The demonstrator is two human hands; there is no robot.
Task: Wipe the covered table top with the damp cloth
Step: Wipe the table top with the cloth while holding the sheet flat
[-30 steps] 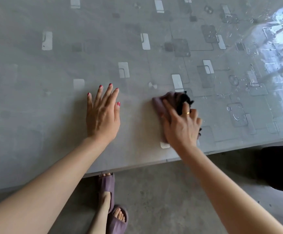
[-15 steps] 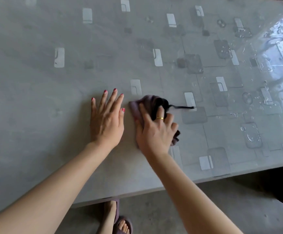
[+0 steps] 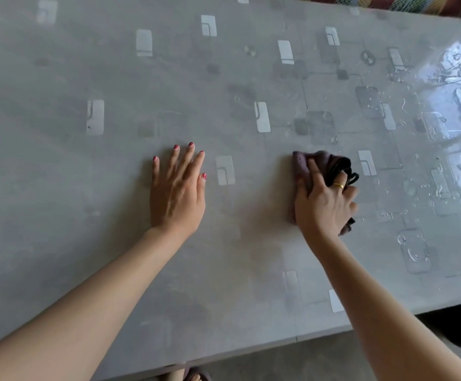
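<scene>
Now my right hand (image 3: pixel 324 204) grips the bunched cloth (image 3: pixel 325 163) right of centre on the table (image 3: pixel 114 78); my left hand (image 3: pixel 177 193) lies flat at centre, fingers straight. Water beads at the right edge.

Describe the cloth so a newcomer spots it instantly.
On the grey covered table, look right of centre, under the right hand. The cloth is a bunched mauve rag with black edging, the only soft, dark thing among flat printed rectangles.

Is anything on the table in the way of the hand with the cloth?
Nothing visible blocks it. The right hand already holds the cloth on the table cover. The left hand rests flat off to the side, with a clear gap between. Only water droplets lie on the wet, shiny side.
</scene>
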